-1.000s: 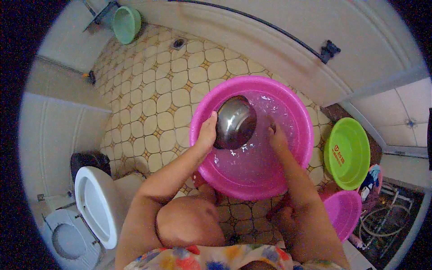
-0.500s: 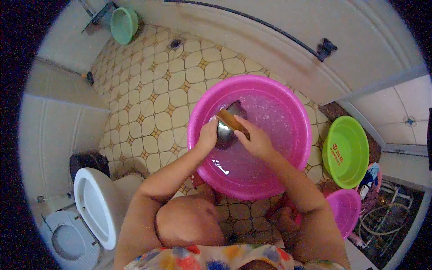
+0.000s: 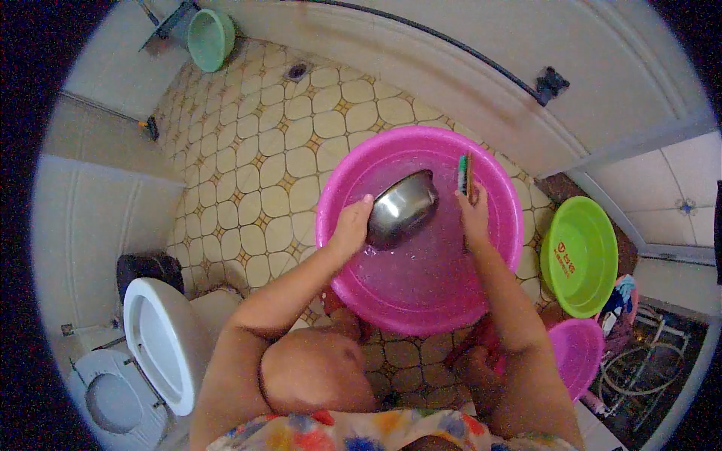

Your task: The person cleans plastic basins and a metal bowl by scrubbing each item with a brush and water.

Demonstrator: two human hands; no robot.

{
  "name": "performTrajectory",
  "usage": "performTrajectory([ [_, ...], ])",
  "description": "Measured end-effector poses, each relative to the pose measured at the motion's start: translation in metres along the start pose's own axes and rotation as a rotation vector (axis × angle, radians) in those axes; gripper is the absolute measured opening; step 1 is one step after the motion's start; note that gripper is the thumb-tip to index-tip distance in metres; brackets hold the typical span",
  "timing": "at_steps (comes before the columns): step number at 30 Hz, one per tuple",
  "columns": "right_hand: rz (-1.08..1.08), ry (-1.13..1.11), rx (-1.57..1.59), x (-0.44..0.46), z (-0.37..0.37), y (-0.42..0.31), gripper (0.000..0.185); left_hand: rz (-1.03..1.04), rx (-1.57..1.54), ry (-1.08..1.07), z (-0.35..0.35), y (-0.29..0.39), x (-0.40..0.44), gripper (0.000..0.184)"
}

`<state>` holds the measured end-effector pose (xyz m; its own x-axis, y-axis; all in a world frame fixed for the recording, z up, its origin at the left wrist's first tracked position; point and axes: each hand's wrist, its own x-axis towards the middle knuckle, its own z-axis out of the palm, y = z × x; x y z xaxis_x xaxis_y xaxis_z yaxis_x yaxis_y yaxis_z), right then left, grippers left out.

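A large pink basin [image 3: 340,279] with water in it stands on the tiled floor in front of me. Over its left half, a shiny metal bowl [image 3: 406,209] is tilted on its side, its outside turned towards me. My left hand [image 3: 351,228] is closed on the bowl's left edge, thumb on top. To the right of the bowl and apart from it, my right hand [image 3: 474,214] grips a scrubbing brush [image 3: 466,174] with a wooden back. The brush stands on edge, its green and white bristles facing left towards the bowl.
At the right stand a green basin [image 3: 579,255] and a smaller pink basin [image 3: 575,353], near a crate holding cloths. A white toilet [image 3: 162,346] is at the left. A pale green basin [image 3: 210,40] sits in the far corner, near a floor drain [image 3: 298,71].
My right hand has moved right with the brush, away from the bowl, and turned the brush upright. The bowl has tipped so that more of its outside shows.
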<state>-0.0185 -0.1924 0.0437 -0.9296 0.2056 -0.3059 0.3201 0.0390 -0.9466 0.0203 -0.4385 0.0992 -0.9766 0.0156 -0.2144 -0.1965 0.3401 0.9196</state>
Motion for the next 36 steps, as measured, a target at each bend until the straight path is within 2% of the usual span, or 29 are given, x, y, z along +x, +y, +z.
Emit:
performTrajectory([
  [3, -0.132, -0.104, -0.031, 0.005, 0.0, -0.011, 0.053, -0.073, 0.062, -0.089, -0.001, -0.013, 0.001, 0.046],
  [6, -0.218, -0.342, 0.226, 0.016, 0.017, -0.005, 0.057, 0.085, 0.05, -0.173, 0.003, -0.01, -0.004, 0.048],
  [9, -0.101, -0.343, 0.167, 0.011, 0.017, -0.023, 0.064, 0.104, 0.126, -0.183, 0.006, -0.02, -0.006, 0.049],
  [12, -0.296, -0.357, 0.002, 0.015, 0.02, -0.02, 0.065, 0.128, 0.121, -0.204, 0.006, -0.019, -0.011, 0.049],
  [15, -0.319, -0.321, -0.156, 0.014, 0.02, -0.026, 0.067, 0.176, 0.21, -0.253, 0.0, -0.022, -0.007, 0.047],
  [18, -0.363, -0.232, -0.231, 0.011, 0.022, -0.029, 0.068, 0.152, 0.16, -0.401, -0.004, -0.018, -0.004, 0.044],
  [21, -0.337, -0.369, -0.032, 0.018, 0.02, -0.025, 0.069, 0.243, 0.126, -0.347, 0.001, -0.024, -0.005, 0.04],
  [24, -0.194, -0.463, -0.05, 0.018, 0.016, -0.035, 0.067, 0.251, 0.137, -0.343, -0.002, -0.031, -0.004, 0.038],
  [27, -0.274, -0.551, -0.16, 0.03, 0.013, -0.018, 0.065, 0.194, 0.187, -0.421, -0.008, -0.031, -0.004, 0.036],
  [30, -0.287, -0.595, -0.096, 0.034, 0.016, -0.011, 0.065, 0.176, 0.206, -0.436, -0.007, -0.039, -0.002, 0.038],
  [33, -0.19, -0.519, -0.15, 0.029, 0.016, -0.019, 0.065, 0.121, 0.127, -0.489, -0.01, -0.031, -0.001, 0.04],
  [36, -0.31, -0.544, -0.329, 0.013, 0.029, -0.044, 0.062, 0.041, -0.055, -0.457, -0.005, 0.0, -0.006, 0.04],
])
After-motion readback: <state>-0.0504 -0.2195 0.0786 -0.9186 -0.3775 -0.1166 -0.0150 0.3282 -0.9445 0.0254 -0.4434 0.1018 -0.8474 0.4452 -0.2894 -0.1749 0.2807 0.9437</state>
